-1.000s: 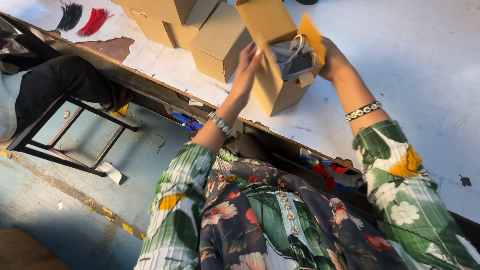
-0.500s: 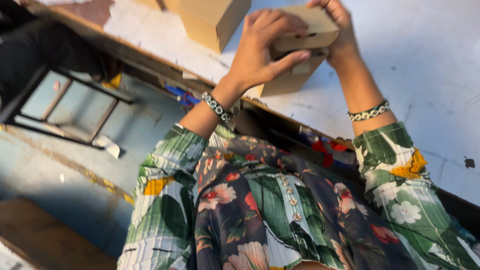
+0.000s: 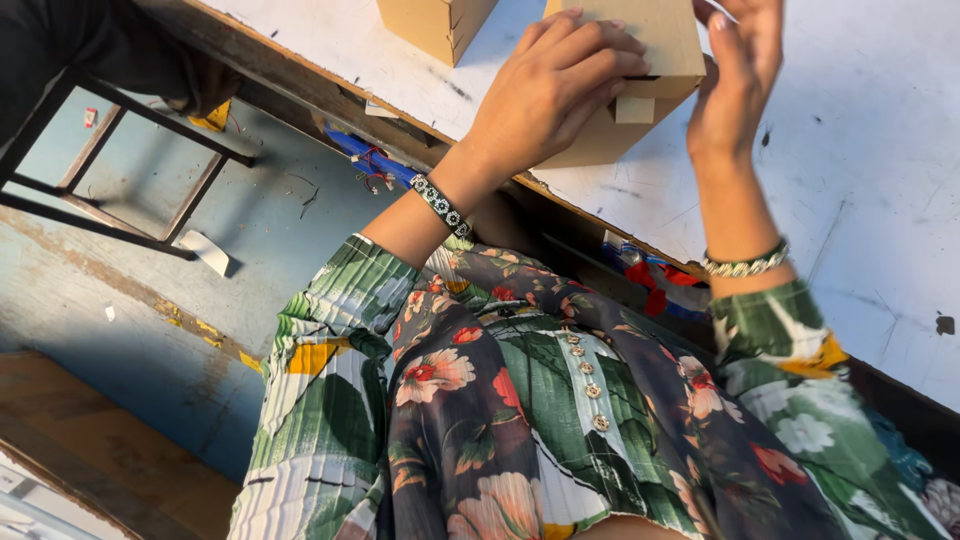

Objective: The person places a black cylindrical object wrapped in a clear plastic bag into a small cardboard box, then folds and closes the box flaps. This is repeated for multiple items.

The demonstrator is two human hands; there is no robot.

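1. Evidently the lid had just come down: half a second earlier my left hand [image 3: 555,95] was pushing the flap over, and now it lay flat with fingers spread, pressing on top of the closed cardboard box [image 3: 640,60] at the near edge of the white worktop [image 3: 880,200].
2. My right hand [image 3: 735,85] was released, fingers straight and raised beside the box's right side, gripping nothing; a second earlier it had been steadying the open box.
3. From that I judged the closing nearly finished, with a small tab [image 3: 634,108] hanging at the front still untucked.
4. Another cardboard box [image 3: 430,25] stood just beside it, to the left, apart from it.
5. Below the worktop edge were red and blue bundles [image 3: 655,285], a dark metal stool frame [image 3: 110,170] and a blue floor [image 3: 150,310]. Nothing blocked my hands.
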